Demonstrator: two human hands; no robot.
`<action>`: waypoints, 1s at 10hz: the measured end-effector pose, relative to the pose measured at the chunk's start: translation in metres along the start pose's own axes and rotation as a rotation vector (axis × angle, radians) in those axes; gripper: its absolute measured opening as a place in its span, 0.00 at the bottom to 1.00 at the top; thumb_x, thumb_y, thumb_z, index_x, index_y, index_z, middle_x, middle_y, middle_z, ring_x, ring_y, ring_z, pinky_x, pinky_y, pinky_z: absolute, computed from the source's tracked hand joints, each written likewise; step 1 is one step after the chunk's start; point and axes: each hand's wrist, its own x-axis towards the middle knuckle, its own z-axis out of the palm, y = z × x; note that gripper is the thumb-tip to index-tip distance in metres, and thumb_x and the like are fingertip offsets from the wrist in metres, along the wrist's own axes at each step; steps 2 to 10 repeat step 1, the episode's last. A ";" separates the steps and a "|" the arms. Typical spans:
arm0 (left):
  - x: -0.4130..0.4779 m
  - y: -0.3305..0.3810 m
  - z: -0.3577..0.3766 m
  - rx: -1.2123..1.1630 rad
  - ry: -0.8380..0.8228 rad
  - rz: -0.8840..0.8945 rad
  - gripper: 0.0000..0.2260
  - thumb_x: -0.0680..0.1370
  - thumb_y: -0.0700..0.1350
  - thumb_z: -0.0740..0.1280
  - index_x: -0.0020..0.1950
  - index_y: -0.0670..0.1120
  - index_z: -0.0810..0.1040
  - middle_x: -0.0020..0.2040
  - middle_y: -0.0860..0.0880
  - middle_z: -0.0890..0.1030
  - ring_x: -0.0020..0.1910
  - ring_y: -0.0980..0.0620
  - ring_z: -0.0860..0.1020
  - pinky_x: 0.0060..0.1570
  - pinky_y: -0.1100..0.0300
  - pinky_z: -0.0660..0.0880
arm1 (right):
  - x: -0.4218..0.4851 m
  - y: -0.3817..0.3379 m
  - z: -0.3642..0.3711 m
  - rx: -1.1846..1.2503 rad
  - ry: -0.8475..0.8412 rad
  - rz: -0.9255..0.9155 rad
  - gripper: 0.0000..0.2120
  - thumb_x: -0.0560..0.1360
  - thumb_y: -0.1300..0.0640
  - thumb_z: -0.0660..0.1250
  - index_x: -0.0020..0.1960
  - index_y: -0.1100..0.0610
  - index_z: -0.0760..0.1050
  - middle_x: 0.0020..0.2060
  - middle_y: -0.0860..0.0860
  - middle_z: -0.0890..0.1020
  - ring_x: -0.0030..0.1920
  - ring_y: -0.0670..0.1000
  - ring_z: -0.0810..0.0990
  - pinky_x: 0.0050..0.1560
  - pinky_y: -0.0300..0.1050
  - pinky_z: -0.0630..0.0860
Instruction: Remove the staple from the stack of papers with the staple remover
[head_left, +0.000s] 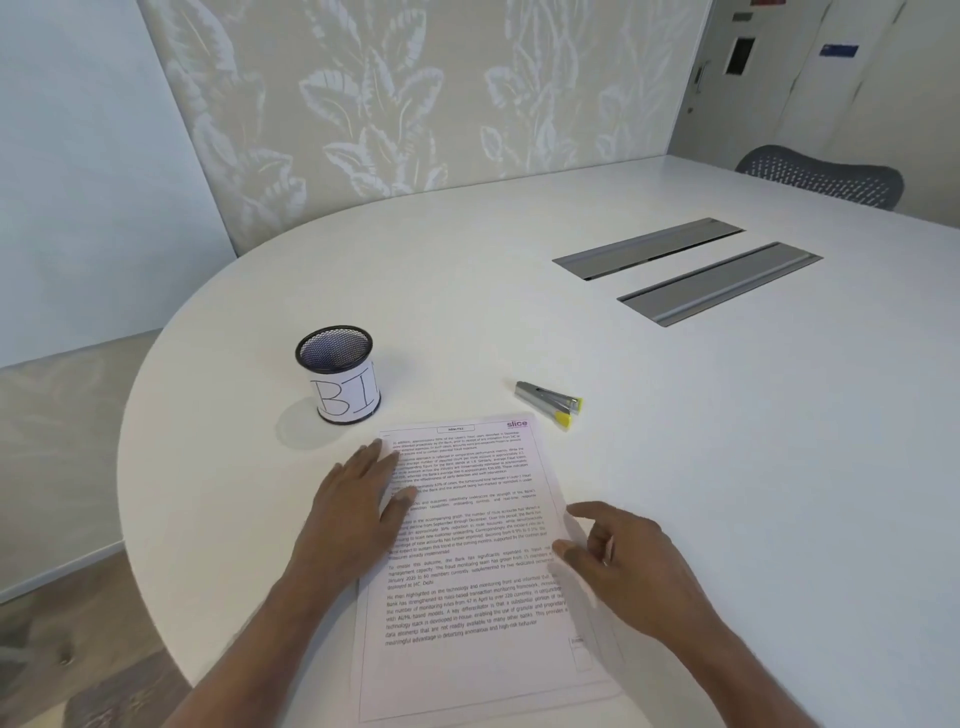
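Note:
A stack of printed papers (478, 561) lies flat on the white table (727, 467) in front of me. My left hand (358, 509) rests flat on its left edge, fingers straight. My right hand (618, 561) touches the right edge of the sheets with loosely bent fingers and holds nothing. The staple remover (549, 401), silver with yellow tips, lies on the table just beyond the paper's top right corner, apart from both hands. I cannot make out the staple itself.
A black mesh cup (340, 371) with a paper label stands left of the papers' far end. Two grey cable hatches (685, 270) are set into the table at the back right. A mesh chair back (826, 174) shows beyond the table.

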 end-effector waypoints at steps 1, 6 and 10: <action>0.002 -0.001 -0.014 -0.067 0.143 -0.009 0.26 0.82 0.56 0.62 0.78 0.47 0.68 0.80 0.50 0.68 0.79 0.52 0.65 0.74 0.51 0.65 | 0.014 0.001 -0.010 0.046 0.085 -0.020 0.17 0.73 0.39 0.68 0.59 0.43 0.78 0.36 0.36 0.80 0.31 0.36 0.77 0.35 0.35 0.71; 0.002 -0.001 -0.014 -0.067 0.143 -0.009 0.26 0.82 0.56 0.62 0.78 0.47 0.68 0.80 0.50 0.68 0.79 0.52 0.65 0.74 0.51 0.65 | 0.014 0.001 -0.010 0.046 0.085 -0.020 0.17 0.73 0.39 0.68 0.59 0.43 0.78 0.36 0.36 0.80 0.31 0.36 0.77 0.35 0.35 0.71; 0.002 -0.001 -0.014 -0.067 0.143 -0.009 0.26 0.82 0.56 0.62 0.78 0.47 0.68 0.80 0.50 0.68 0.79 0.52 0.65 0.74 0.51 0.65 | 0.014 0.001 -0.010 0.046 0.085 -0.020 0.17 0.73 0.39 0.68 0.59 0.43 0.78 0.36 0.36 0.80 0.31 0.36 0.77 0.35 0.35 0.71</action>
